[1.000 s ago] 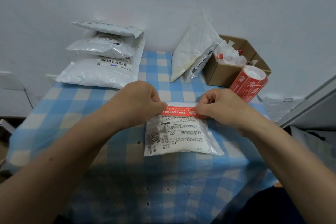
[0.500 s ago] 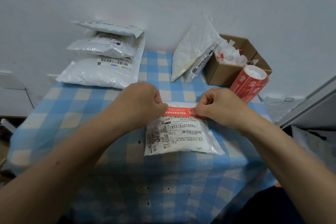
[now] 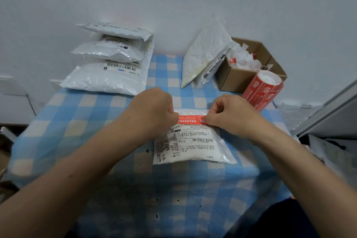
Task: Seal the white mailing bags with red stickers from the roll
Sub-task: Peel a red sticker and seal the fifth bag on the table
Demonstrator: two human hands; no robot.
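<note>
A small white mailing bag with a printed label lies flat on the blue checked tablecloth. A red sticker runs across the bag's far end. My left hand pinches the sticker's left end, fingers curled. My right hand pinches its right end between thumb and fingers. The red sticker roll stands tilted to the right, beside the box.
Three white mailing bags are stacked at the back left. Two more bags lean against the wall and a cardboard box of crumpled backing paper. A grey edge borders the right side.
Both hands have stayed on the sticker ends; the left hand shifted slightly right along the sticker. The bag has not moved.
</note>
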